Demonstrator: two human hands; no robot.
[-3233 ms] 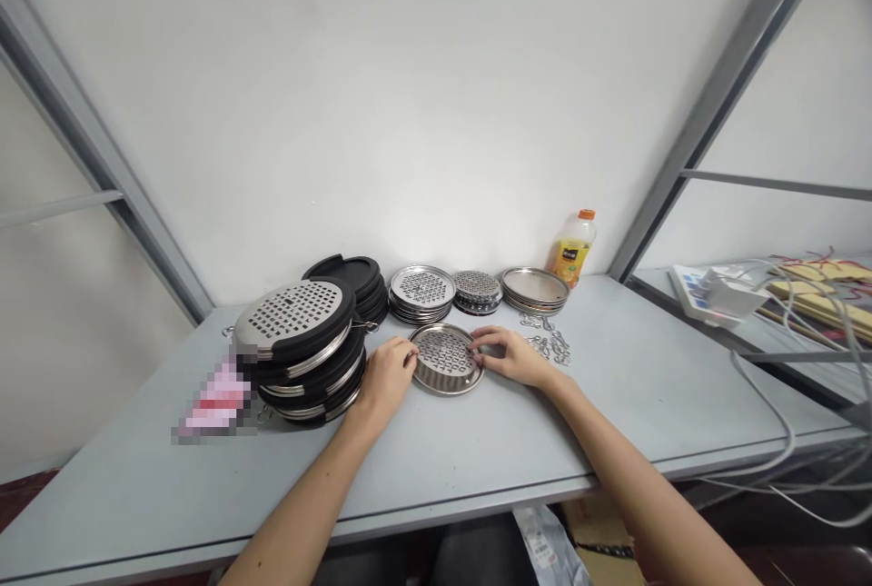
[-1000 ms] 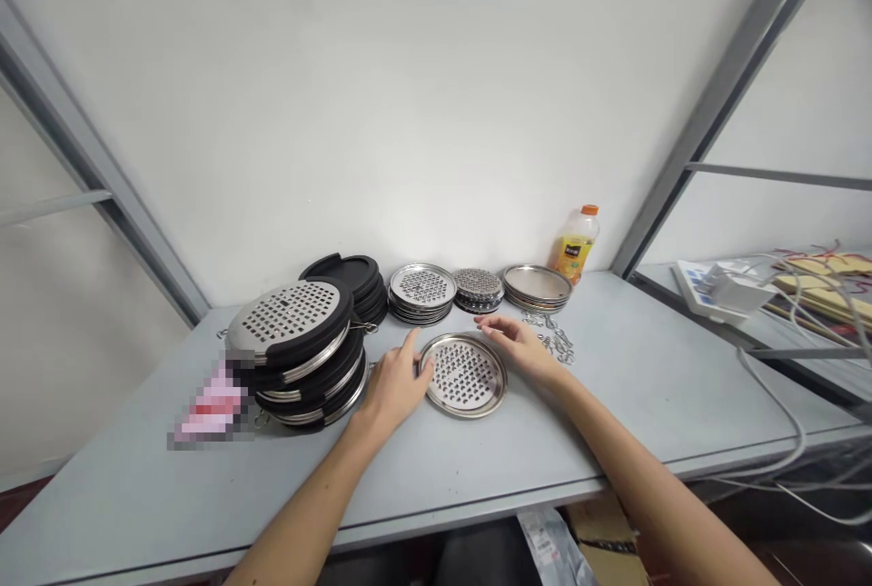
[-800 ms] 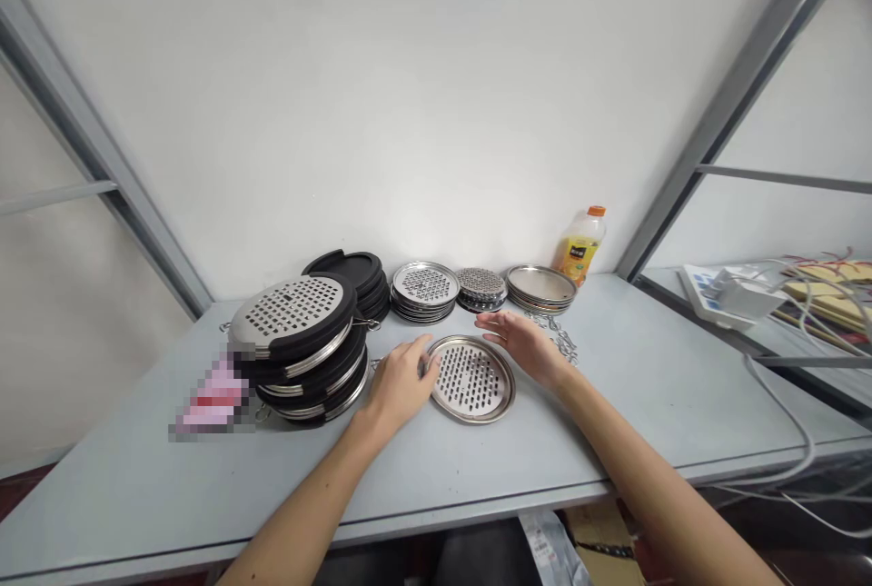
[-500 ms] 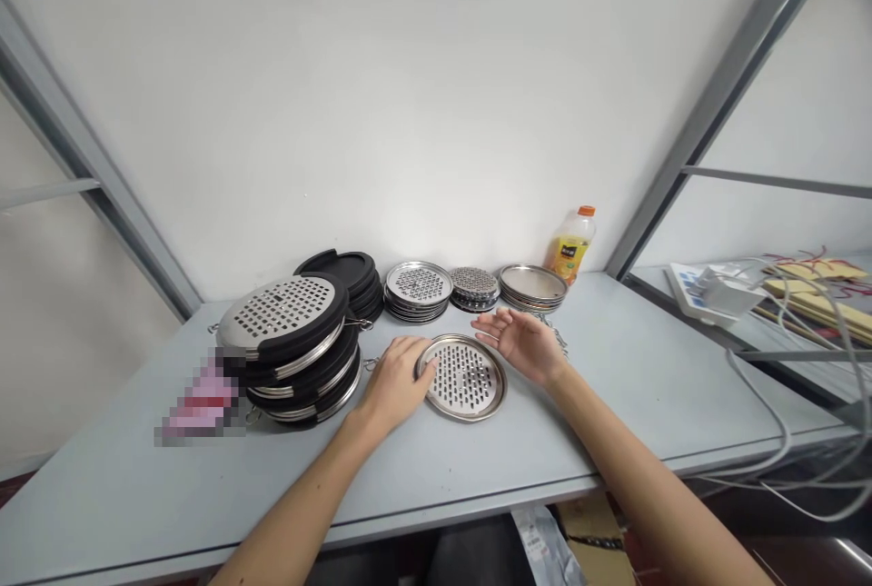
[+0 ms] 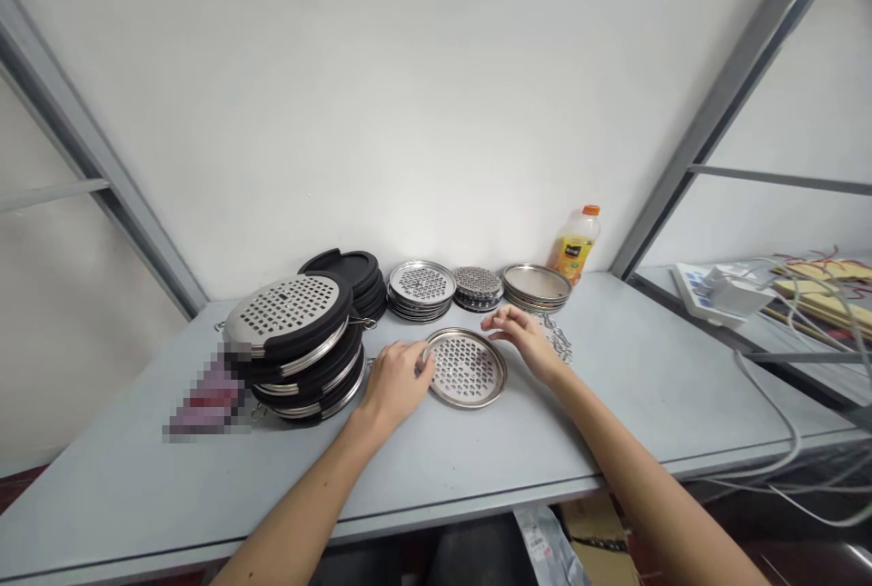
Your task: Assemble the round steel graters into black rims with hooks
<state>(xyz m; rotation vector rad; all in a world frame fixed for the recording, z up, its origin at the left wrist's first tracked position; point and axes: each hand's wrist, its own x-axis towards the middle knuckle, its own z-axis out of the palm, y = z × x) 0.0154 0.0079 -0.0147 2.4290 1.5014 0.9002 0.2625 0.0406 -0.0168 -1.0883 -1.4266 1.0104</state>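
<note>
A round metal grater plate (image 5: 466,370) with rows of slots lies in a shallow metal dish (image 5: 470,405) on the table before me. My left hand (image 5: 397,379) has its fingers and thumb bent around the dish's left rim. By the right rim is my right hand (image 5: 521,341), its fingers loosely curved and apart, with nothing in them; whether the fingertips touch the rim cannot be told. Close to my left hand stands a tall pile of black-rimmed round units with wire clasps, topped by a slotted metal plate (image 5: 290,309).
Along the wall stand black rings (image 5: 347,270), slotted plates (image 5: 421,283), smaller rough discs (image 5: 478,281) and plain metal dishes (image 5: 537,283), all stacked. Wire clasps (image 5: 559,342) lie behind my right hand. A juice bottle (image 5: 576,247) stands at the back; a power strip (image 5: 708,293) and cables are rightward.
The grater plate now sits more evenly inside the dish. My right hand's fingers have curled inward near the right rim. My left hand stays at the left rim.
</note>
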